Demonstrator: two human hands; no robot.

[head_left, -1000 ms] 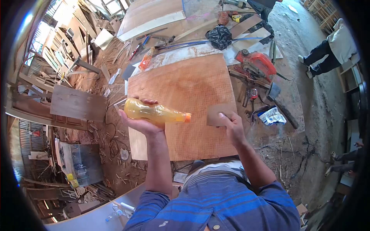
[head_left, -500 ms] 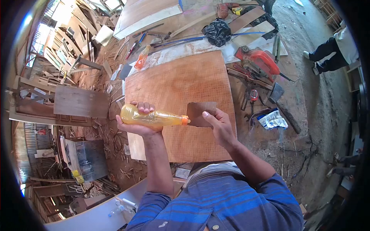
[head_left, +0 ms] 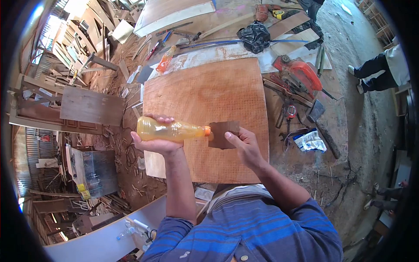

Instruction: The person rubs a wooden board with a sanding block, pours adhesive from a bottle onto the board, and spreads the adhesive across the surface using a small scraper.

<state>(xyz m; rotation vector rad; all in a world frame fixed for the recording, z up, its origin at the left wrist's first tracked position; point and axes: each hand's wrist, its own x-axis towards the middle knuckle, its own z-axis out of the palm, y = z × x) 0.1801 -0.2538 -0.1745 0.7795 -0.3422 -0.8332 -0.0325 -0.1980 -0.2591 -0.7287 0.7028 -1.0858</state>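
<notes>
My left hand (head_left: 159,144) is wrapped round a clear plastic bottle (head_left: 174,131) of yellowish liquid, held on its side above a brown wooden panel (head_left: 209,94). The bottle's orange cap (head_left: 207,131) points right, at the left edge of a small dark brown sheet (head_left: 222,134), which looks like sandpaper. My right hand (head_left: 245,147) pinches that sheet by its right side, thumb on top. Whether the nozzle touches the sheet I cannot tell. Beneath both hands, the panel lies flat on the workbench and shows a fine grid pattern.
A red circular saw (head_left: 301,74), a hammer (head_left: 321,126), a tape measure (head_left: 291,111) and a silver packet (head_left: 310,141) lie right of the panel. An orange-labelled bottle (head_left: 165,62) and a black plastic bag (head_left: 254,37) are beyond it. Another person (head_left: 382,70) stands at the upper right.
The brown sheet has shifted slightly left and down with my right hand. The bottle's cap has moved a little left and up, now meeting the sheet's edge in view. The camera view has shifted slightly.
</notes>
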